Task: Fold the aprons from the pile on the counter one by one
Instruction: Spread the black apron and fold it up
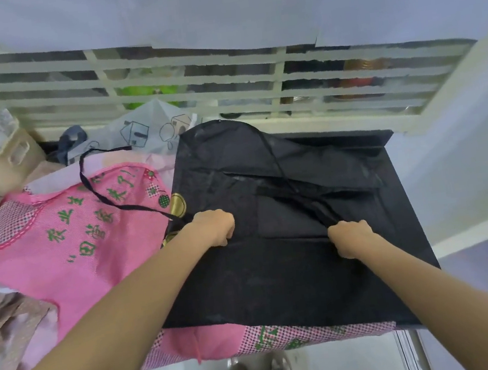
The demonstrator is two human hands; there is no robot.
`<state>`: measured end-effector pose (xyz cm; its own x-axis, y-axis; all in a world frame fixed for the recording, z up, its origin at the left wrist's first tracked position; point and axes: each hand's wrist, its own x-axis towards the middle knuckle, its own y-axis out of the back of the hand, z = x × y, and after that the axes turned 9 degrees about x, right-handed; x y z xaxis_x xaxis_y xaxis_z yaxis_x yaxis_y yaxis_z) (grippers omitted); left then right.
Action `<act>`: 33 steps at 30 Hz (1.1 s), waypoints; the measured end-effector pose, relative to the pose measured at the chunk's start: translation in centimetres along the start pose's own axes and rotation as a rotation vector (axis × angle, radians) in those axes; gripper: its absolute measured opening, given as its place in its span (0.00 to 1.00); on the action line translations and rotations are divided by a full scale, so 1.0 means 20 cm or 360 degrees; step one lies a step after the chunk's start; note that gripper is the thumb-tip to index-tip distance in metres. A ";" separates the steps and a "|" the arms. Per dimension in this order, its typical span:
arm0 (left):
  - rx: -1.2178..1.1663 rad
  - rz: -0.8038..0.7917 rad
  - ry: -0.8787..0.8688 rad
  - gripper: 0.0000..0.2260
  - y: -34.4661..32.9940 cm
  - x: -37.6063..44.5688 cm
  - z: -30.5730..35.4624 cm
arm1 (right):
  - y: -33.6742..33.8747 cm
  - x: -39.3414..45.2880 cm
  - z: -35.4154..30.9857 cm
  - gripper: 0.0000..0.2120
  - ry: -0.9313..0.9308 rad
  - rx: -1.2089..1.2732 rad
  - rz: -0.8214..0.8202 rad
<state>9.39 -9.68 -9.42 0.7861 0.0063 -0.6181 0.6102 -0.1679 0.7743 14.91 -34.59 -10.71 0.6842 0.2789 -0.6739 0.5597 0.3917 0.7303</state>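
counter (403, 182) under black apron (279, 273); left hand (215, 226), right hand (350, 237) both knuckles-up, pinching it.

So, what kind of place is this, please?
Probably a home storage or laundry corner: aprons, a black apron over a pink apron, lie piled on a counter below slatted shelving holding household items.
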 end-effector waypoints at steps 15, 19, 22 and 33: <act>0.0177 0.0268 0.0060 0.13 0.03 0.07 0.03 | 0.07 0.08 -0.17 0.15 0.0209 -0.0182 0.0206; 0.0075 0.0591 0.0030 0.11 0.18 0.11 -0.05 | 0.25 0.16 -0.16 0.12 0.0196 0.0374 0.0619; -0.0023 0.0792 0.0066 0.12 0.29 0.19 -0.12 | 0.38 0.28 -0.16 0.18 0.0157 0.0758 0.0848; 0.0240 0.1043 0.0775 0.23 0.51 0.48 -0.26 | 0.84 0.51 -0.17 0.01 0.0286 0.2249 0.0334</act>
<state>23.71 -6.31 -6.73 0.9536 0.2815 0.1070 0.0209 -0.4162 0.9090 29.80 -22.16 -5.69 0.8030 0.3676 -0.4690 0.5170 -0.8212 0.2416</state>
